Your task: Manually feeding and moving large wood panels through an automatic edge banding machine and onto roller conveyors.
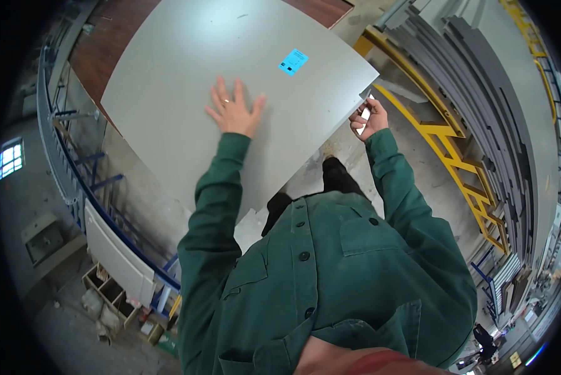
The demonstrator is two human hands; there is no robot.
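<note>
A large light-grey panel [180, 81] lies flat in front of me, with a bright blue label [293, 61] stuck on its upper right part. My left hand [235, 115] rests on the panel's surface, palm down and fingers spread, a ring on one finger. At the panel's right corner, my right hand [370, 120] is closed around a small white flat piece [363, 119]. A thin pointed end shows above those fingers, against the panel's edge. What kind of tool or piece it is, I cannot make out.
Reddish-brown boards [99, 53] lie beneath the panel. To the right stand a yellow metal frame [446, 147] and a stack of dark grey strips [480, 94]. A blue rack rail [115, 231] curves along the left, near a divided wooden box [110, 290].
</note>
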